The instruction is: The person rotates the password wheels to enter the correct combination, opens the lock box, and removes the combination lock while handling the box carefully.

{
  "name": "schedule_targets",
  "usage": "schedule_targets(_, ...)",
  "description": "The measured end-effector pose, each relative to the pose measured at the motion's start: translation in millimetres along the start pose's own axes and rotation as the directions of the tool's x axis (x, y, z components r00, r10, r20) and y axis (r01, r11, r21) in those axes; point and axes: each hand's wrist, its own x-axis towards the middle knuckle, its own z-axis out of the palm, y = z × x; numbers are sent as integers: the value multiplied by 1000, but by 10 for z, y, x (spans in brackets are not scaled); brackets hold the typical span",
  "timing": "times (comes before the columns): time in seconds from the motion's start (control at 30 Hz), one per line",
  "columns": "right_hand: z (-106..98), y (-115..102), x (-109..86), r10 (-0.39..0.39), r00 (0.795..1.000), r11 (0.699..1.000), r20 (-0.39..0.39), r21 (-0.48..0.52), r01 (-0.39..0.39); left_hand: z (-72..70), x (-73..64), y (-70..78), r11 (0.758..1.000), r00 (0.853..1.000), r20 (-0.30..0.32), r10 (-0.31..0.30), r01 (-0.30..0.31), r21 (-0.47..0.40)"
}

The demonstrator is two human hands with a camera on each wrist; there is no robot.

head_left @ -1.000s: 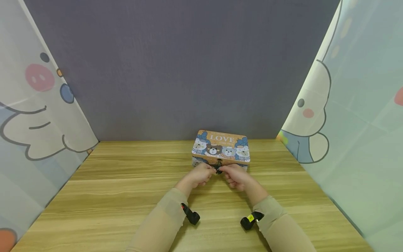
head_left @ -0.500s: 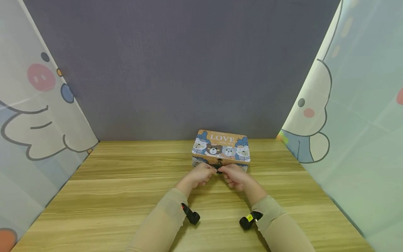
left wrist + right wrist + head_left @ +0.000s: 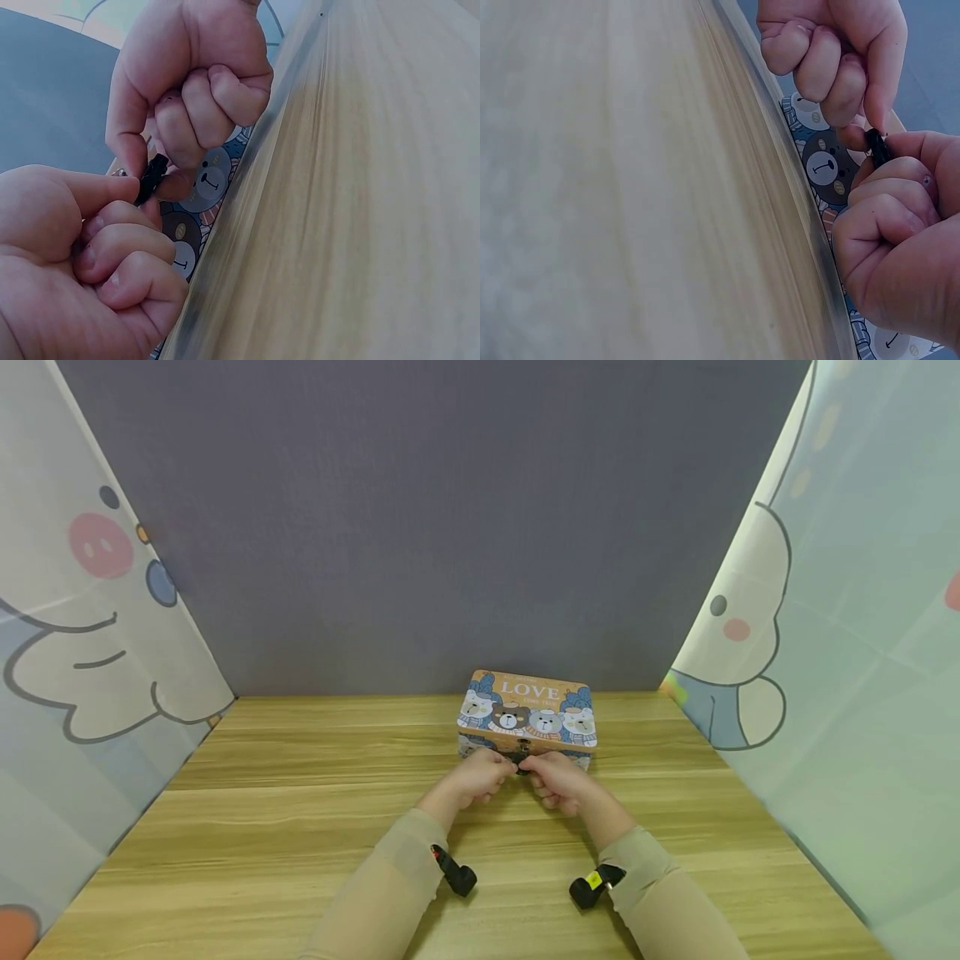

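Note:
A tin box [image 3: 531,702] with LOVE lettering and cartoon bears on its lid stands closed at the back of the table. A small metal clasp [image 3: 524,745] sits at the middle of its front. Right below it is a small black padlock [image 3: 152,178], partly covered by fingertips. My left hand [image 3: 477,777] pinches the padlock from the left between thumb and index finger, other fingers curled in. From the right, my right hand [image 3: 564,782] pinches it the same way. In the right wrist view, the black padlock [image 3: 878,148] shows between both thumbs.
The wooden table [image 3: 300,827] reaches toward me and to both sides. A dark grey panel [image 3: 450,527] rises close behind the box. Cartoon-printed curtains [image 3: 847,652] flank the table on both sides.
My right hand has shifted very slightly to the left at the padlock. The box and my left hand stay in place.

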Motion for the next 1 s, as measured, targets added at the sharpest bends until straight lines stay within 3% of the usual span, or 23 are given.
schedule_targets(1.0,-6,25,39,10,1000,1000,-8,10,-10,-3,-20,4,1000,1000,2,-4,4,8)
